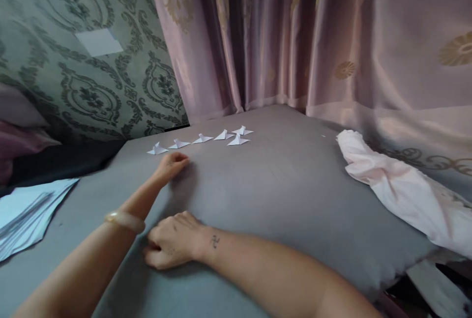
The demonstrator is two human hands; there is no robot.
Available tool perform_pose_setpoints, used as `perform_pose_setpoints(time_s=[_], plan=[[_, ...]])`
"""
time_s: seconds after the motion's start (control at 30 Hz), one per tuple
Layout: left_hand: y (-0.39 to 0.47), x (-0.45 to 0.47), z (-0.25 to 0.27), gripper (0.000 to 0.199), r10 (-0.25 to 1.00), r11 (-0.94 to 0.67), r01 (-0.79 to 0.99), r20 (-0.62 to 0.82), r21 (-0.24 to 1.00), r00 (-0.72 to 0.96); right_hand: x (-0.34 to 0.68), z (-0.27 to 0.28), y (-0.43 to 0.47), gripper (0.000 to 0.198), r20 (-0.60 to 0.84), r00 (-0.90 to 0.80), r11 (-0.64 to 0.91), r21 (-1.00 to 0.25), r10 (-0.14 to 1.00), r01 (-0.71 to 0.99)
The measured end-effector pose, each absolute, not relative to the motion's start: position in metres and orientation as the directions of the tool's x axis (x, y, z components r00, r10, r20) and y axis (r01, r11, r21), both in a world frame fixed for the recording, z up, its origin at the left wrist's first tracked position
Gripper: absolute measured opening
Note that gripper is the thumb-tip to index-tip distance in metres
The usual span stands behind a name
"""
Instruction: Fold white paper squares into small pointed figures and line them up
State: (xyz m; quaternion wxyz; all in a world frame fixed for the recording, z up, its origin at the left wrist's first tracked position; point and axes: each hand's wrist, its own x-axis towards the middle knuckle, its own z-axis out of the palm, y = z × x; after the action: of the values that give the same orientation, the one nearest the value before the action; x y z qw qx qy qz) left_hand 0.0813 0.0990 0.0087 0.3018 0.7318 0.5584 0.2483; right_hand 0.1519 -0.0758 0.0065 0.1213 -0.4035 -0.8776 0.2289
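Note:
My left hand (174,167) reaches out over the grey covered surface (236,195), its fingers curled together with nothing visible in them. Just beyond it, small folded white paper birds stand in a loose row. The nearest ones are the leftmost paper bird (157,149) and its neighbour (179,144); the hand appears apart from both. Closer to me, my right hand (173,240) rests on the surface in a loose fist, and no object shows in it. Its fingertips are partly hidden under the palm. A pale bangle (125,221) circles my left forearm.
A spread stack of white paper sheets (33,217) lies at the left edge. Crumpled pale pink cloth (398,185) lies on the right. Pink curtains (280,38) hang behind the surface, beside a patterned wall (92,82) with a white rectangle (99,42) on it.

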Motion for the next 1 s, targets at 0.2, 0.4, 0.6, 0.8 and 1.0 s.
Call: perform_pose_setpoints(time_s=[0.2, 0.4, 0.6, 0.8, 1.0], plan=[[0.058, -0.024, -0.001, 0.055, 0.999, 0.009, 0.731, -0.032, 0.683, 0.017, 0.150, 0.005, -0.078, 0.026, 0.058, -0.567, 0.514, -0.505, 0.822, 0.694], [0.032, -0.062, -0.003, 0.051, 1.000, 0.018, 0.716, -0.015, 0.698, -0.011, 0.171, -0.001, -0.058, 0.026, 0.112, -0.196, 0.226, -0.475, 0.974, 0.850], [0.039, -0.060, 0.000, 0.051, 0.996, -0.058, 0.778, -0.014, 0.626, 0.086, 0.238, 0.001, -0.018, 0.024, 0.077, 0.348, -0.261, -0.517, 0.934, 0.815], [0.058, -0.066, -0.014, 0.047, 0.988, -0.114, 0.811, -0.020, 0.574, 0.153, 0.302, 0.002, 0.019, 0.026, 0.172, 0.609, -0.474, -0.481, 0.774, 0.738], [0.059, -0.064, -0.011, 0.043, 0.987, -0.114, 0.830, -0.029, 0.547, 0.155, 0.315, -0.005, 0.059, 0.035, 0.181, 0.717, -0.571, -0.489, 0.673, 0.659]])
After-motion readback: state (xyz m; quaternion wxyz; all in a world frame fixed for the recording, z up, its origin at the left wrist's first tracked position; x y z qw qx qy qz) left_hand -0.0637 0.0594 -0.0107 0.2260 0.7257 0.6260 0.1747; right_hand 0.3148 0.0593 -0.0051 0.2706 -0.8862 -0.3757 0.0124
